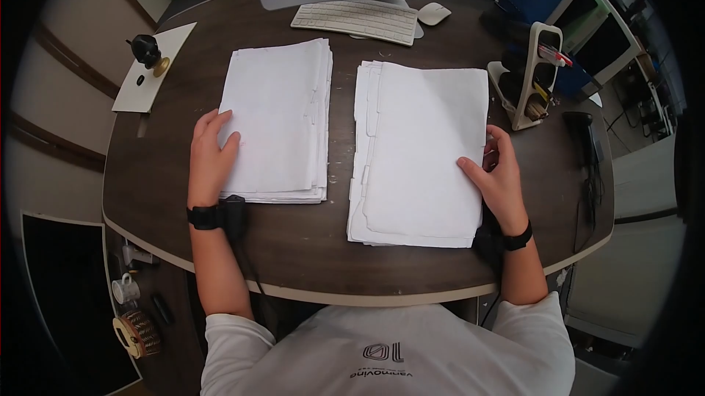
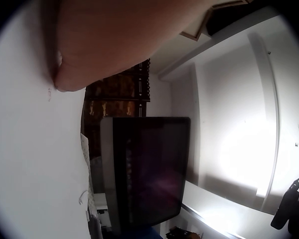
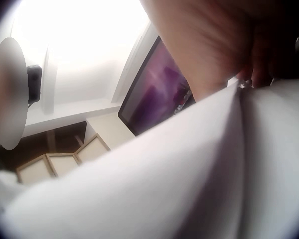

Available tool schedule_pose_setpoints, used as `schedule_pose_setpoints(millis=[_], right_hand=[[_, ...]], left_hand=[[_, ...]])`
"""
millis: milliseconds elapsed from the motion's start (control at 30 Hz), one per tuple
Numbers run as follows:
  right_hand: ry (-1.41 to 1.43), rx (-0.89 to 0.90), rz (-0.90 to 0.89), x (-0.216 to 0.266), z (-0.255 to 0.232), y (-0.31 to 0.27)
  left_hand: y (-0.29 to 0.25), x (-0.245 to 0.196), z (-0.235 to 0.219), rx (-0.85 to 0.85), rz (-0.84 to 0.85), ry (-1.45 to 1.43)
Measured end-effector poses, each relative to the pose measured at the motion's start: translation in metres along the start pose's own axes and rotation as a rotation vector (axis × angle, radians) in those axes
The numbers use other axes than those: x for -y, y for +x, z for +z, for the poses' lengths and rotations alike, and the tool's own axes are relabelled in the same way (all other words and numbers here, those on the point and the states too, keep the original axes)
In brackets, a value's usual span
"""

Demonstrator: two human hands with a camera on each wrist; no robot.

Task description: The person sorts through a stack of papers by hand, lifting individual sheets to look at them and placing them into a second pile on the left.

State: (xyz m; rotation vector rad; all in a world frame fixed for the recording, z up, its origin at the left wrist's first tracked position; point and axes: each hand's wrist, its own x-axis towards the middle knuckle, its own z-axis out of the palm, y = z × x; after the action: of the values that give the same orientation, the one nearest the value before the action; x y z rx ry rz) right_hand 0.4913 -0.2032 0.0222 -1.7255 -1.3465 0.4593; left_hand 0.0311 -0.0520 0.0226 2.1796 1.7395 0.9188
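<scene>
Paper stacks lie side by side on our dark desk (image 1: 308, 249), near the front edge. Our left hand (image 1: 209, 157) rests flat, fingers relaxed, on the left stack (image 1: 283, 120). Our right hand (image 1: 499, 175) pinches the right edge of the right stack's (image 1: 422, 150) top sheet. We note a keyboard (image 1: 356, 21) behind.

Two stacks of matt white paper, the left stack (image 1: 283, 120) and the right stack (image 1: 420, 153), have ragged, uneven edges. They lie on a dark brown wood-grain desk (image 1: 308, 245) with a smooth, pale rim.
</scene>
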Motion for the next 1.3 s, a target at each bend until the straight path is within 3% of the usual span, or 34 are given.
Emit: schedule_pose_setpoints(millis=[200,267,367,467,533,600,633,800,900,933,1000,1067,1100,1300], right_hand=[[-0.137,-0.039,-0.193,0.012,-0.004,-0.004],[-0.117,-0.047,-0.181,0.014,-0.004,-0.007],[-0.064,-0.032,-0.113,0.014,-0.005,-0.009],[0.09,-0.072,-0.067,0.014,-0.001,-0.01],[0.513,-0.079,-0.098,0.021,0.002,-0.012],[0.674,-0.033,-0.039,0.029,0.0,-0.018],[0.735,0.008,-0.031,0.032,0.0,-0.02],[0.835,0.187,-0.021,0.029,0.004,-0.028],[0.885,0.275,-0.035,0.039,-0.003,-0.031],[0.894,0.336,-0.041,0.039,-0.005,-0.032],[0.868,0.29,-0.079,0.03,-0.006,-0.029],[0.358,0.125,-0.121,0.029,-0.01,-0.019],[0.226,0.055,-0.135,0.023,-0.008,-0.014],[-0.099,0.069,-0.004,0.015,-0.016,-0.004]], left_hand=[[-0.001,-0.028,0.0,-0.094,0.063,0.056],[-0.004,-0.045,0.001,-0.113,0.114,0.024],[-0.015,-0.08,0.006,-0.092,0.318,-0.096],[-0.03,-0.104,0.014,0.072,0.412,-0.229],[-0.04,-0.113,0.022,0.137,0.474,-0.262],[-0.053,-0.131,0.031,0.367,0.204,-0.783],[-0.055,-0.125,0.036,0.443,0.183,-0.89],[-0.062,-0.127,0.023,0.585,0.097,-0.919],[-0.062,-0.126,0.02,0.573,0.107,-0.759],[-0.063,-0.12,0.023,0.427,0.121,-0.773],[-0.058,-0.111,0.024,0.164,0.09,-0.829],[-0.046,-0.093,0.012,-0.011,-0.056,-0.818],[-0.035,-0.087,0.007,-0.112,-0.048,-0.843],[0.005,-0.013,-0.032,-0.141,-0.221,-0.886]])
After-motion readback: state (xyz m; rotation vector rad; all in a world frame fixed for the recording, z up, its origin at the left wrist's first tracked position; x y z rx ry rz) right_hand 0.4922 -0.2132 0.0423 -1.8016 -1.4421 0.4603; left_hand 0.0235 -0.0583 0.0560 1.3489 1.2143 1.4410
